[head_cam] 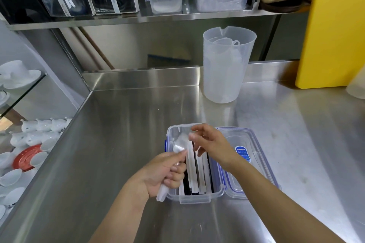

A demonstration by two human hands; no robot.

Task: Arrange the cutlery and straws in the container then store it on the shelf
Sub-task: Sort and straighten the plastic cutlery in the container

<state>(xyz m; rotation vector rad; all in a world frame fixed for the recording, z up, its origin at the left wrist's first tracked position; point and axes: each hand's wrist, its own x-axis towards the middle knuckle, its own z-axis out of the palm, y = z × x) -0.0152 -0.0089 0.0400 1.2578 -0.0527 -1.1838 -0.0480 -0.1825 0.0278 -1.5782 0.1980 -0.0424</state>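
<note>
Gripping wrapped clear plastic spoons in my left hand, right hand spread, I'm mid-arranging wrapped straws in the clear rectangular container; lidding and shelving remain.

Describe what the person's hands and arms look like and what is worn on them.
Both the left hand and the right hand are bare: no gloves, rings, watch or bracelets visible. Both forearms are uncovered to the frame's lower edge; no sleeves show. Fingernails are short and unpainted.

Left hand closed around wrapped plastic spoons, bowls past the fingers, over the clear container on the steel table. Right hand spread loose above wrapped straws. Lid lying just right of those fingers.
</note>
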